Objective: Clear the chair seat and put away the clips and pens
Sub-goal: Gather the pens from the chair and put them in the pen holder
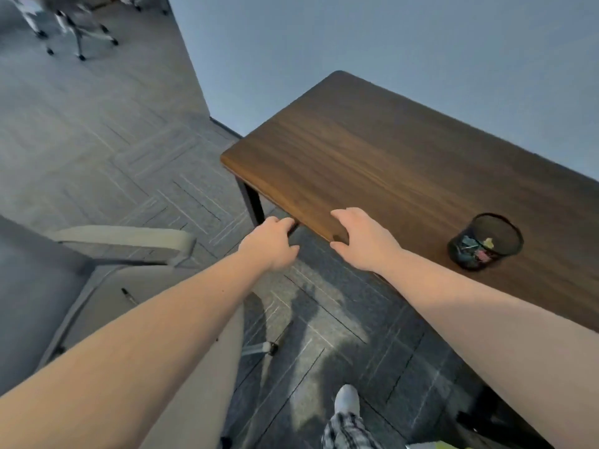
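A beige office chair stands at the left, its seat (107, 306) partly hidden under my left forearm. One dark pen (129, 296) lies on the seat. On the brown wooden table (372, 157) at the right stands a black mesh cup (486, 241) with colourful clips inside. My left hand (269, 244) hovers beside the table's front edge, fingers curled with nothing visible in them. My right hand (359, 241) hangs over the table's front edge, fingers apart and empty.
The chair's armrest (123, 238) runs between the seat and the table. A chair caster (272, 348) shows on the grey carpet. Other wheeled chairs (74, 27) stand far back left. My foot (346, 400) is on the floor below. A blue-grey wall rises behind the table.
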Demonstrator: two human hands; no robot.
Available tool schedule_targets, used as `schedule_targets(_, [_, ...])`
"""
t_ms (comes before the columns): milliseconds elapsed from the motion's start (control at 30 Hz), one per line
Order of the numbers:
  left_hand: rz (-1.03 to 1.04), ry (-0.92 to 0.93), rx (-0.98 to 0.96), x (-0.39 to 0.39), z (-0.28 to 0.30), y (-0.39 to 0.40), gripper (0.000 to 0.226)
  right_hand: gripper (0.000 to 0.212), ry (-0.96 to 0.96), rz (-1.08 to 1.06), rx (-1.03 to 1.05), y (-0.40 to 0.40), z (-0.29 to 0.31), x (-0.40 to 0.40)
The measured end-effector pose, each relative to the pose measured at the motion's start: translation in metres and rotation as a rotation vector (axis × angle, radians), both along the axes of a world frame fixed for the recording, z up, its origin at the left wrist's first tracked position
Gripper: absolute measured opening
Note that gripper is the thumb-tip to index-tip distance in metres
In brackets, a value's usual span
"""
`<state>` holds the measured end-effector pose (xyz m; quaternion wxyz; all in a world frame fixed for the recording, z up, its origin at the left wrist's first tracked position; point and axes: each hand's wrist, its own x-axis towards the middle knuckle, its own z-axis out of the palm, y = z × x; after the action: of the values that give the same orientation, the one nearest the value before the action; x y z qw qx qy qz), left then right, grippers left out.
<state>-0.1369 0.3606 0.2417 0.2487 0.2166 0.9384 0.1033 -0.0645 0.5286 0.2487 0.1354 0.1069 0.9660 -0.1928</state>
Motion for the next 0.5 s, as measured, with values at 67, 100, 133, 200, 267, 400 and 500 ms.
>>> schedule_targets(67, [0.064,-0.023,-0.033,0.002,-0.014,-0.063,0.062,0.064,-0.028,0.091,-0.004,-0.046,-0.014,-0.011])
schedule_targets(100, [0.096,-0.033,-0.047,0.004,-0.021,-0.094,0.063,0.065,-0.031,0.128,-0.002,-0.069,-0.021,-0.015])
schedule_targets(133, [0.131,-0.046,-0.063,0.008,-0.029,-0.124,0.065,0.066,-0.029,0.166,0.002,-0.092,-0.030,-0.018])
schedule_targets(200, [0.200,-0.086,-0.087,0.019,-0.046,-0.180,0.067,0.068,-0.042,0.245,0.011,-0.136,-0.047,-0.020])
schedule_targets(267, [0.268,-0.123,-0.105,0.035,-0.064,-0.231,0.068,0.069,-0.078,0.337,0.025,-0.176,-0.068,-0.018])
schedule_targets(400, [0.412,-0.185,-0.154,0.075,-0.106,-0.315,0.066,0.070,-0.169,0.504,0.073,-0.243,-0.110,-0.013])
schedule_targets(500, [0.521,-0.242,-0.168,0.103,-0.139,-0.361,0.056,0.069,-0.242,0.553,0.095,-0.284,-0.140,-0.007])
